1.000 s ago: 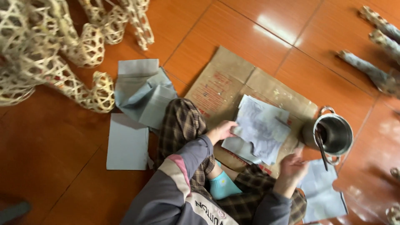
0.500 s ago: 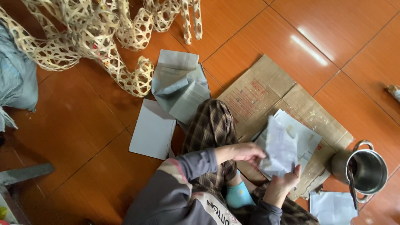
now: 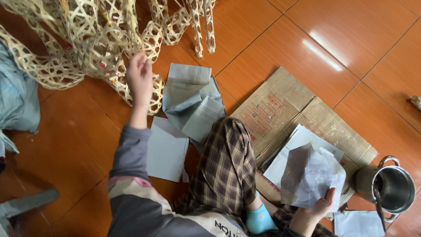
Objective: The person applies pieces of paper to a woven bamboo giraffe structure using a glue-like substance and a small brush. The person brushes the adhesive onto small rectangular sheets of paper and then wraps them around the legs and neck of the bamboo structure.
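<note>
Item 1: left hand, at 10 o'clock in the head view. Arm stretched out, fingers loosely curled and touching a woven bamboo lattice frame; whether they are closed around a strip cannot be told.

Item 2: right hand, at 5 o'clock. Clamped on a crumpled grey paper sheet, thumb on top, the sheet lifted just above a stack of flat sheets.

Item 3: flattened brown cardboard, centre to 4 o'clock, lying on the orange tiled floor under the stack.

Item 4: metal pot with a stick or brush handle leaning inside, at 4 o'clock, just beside the cardboard edge.

Item 5: folded grey papers, centre, near the left hand; one flat grey sheet beside the plaid-trousered knee.

Item 6: grey cloth bundle, at 9 o'clock.

Risk notes, as judgement: the lattice pieces are tangled together, so pulling one could drag the neighbours across the folded papers. The held sheet looks thin and already creased; a one-handed grip may tear or fold it further. The pot stands close to the right elbow's path, and a knock could tip it and its contents onto the stack.
</note>
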